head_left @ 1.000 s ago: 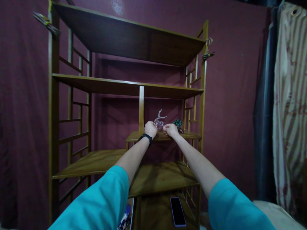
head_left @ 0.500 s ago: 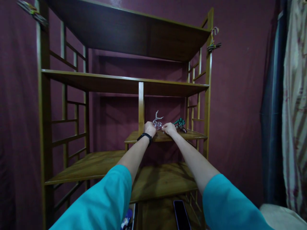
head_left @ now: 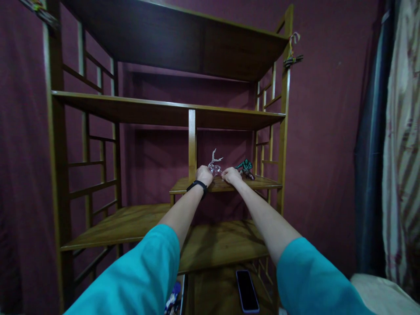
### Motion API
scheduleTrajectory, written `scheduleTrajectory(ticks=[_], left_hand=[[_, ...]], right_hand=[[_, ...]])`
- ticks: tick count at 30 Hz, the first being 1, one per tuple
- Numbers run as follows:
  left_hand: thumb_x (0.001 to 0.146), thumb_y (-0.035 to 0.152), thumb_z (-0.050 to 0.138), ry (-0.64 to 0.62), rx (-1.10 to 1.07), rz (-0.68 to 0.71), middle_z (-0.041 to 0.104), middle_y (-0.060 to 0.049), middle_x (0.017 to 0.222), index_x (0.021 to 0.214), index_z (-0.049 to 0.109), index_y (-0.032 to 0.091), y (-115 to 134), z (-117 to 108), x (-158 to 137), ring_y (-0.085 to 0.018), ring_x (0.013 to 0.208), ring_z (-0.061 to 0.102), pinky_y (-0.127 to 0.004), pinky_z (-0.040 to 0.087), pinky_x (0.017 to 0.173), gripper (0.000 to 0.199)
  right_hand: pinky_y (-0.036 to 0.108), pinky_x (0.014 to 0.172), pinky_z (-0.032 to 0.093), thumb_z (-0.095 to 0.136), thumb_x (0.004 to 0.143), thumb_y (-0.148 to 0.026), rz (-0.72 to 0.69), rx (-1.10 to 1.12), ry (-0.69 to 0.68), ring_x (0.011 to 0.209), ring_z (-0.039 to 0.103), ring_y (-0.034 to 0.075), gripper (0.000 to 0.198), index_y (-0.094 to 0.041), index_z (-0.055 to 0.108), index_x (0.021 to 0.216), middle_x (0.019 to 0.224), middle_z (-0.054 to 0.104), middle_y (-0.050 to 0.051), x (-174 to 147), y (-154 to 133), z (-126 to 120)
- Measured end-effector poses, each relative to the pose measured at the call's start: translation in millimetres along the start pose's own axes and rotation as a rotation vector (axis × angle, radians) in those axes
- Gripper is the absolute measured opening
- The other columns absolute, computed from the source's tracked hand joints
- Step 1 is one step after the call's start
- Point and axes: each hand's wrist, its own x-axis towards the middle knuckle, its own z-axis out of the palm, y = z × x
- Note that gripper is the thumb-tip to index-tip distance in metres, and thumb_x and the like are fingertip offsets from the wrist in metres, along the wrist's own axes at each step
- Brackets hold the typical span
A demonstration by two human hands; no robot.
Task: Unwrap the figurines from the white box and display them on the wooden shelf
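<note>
With both our arms stretched forward, our turquoise sleeves (head_left: 141, 267) fill seven and five o'clock. Down between five and six o'clock, a phone (head_left: 247, 292) lies screen up on the lowest board (head_left: 213, 291), and just past six o'clock we see something blue and white (head_left: 173, 299), mostly cut off by the lower edge. Above these comes a wide wooden shelf (head_left: 223, 249), with another shelf (head_left: 127, 225) out toward eight o'clock.

Farther off, near the middle, we have a see-through deer (head_left: 215, 169) with antlers, low over a small raised shelf (head_left: 226, 186); we cannot tell whether its feet touch the wood. Our left hand (head_left: 204, 175), with a black band (head_left: 197, 185) at the wrist, is curled around the deer's nine o'clock side, its fingertips partly hidden. Our right hand (head_left: 231, 175) pinches the three o'clock side between thumb and finger. Just beyond that hand, at three o'clock from the deer, a dark green figure (head_left: 245, 166) sits on the same raised shelf.

An upright post (head_left: 192, 144) stands at eleven o'clock from the deer. Behind everything we face a purple wall (head_left: 321, 113), with a striped curtain (head_left: 397, 144) at three o'clock.
</note>
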Motion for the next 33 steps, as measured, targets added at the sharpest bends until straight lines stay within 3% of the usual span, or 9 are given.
scheduleTrajectory(ticks=[25,29,33], left_hand=[[0.057,0.018,0.069,-0.073,0.182,0.039,0.070,-0.013,0.086,0.066,0.066,0.019,1,-4,2,-0.030,0.091,0.064,-0.032,0.047,0.069,0.010],[0.061,0.024,0.068,-0.078,0.174,0.048,0.070,-0.013,0.080,0.065,0.065,0.019,2,-5,1,-0.030,0.087,0.065,-0.031,0.047,0.066,0.008],[0.062,0.023,0.066,-0.093,0.151,0.076,0.070,-0.012,0.076,0.066,0.065,0.018,-1,-4,0,-0.028,0.082,0.066,-0.031,0.047,0.064,0.007]], right_hand=[[0.024,0.076,0.045,0.066,0.067,-0.024,-0.027,0.003,-0.033,0.090,0.063,0.019,0.017,-0.025,0.071,0.083,0.093,0.070,0.005,-10,-1,-6],[0.023,0.080,0.044,0.060,0.071,-0.022,-0.067,0.019,0.007,0.095,0.061,0.018,0.020,-0.027,0.069,0.089,0.098,0.069,0.002,-24,5,-17],[0.026,0.082,0.043,0.047,0.080,-0.025,-0.130,0.034,0.185,0.094,0.060,0.017,0.025,-0.031,0.066,0.094,0.098,0.068,-0.001,-48,26,-37]])
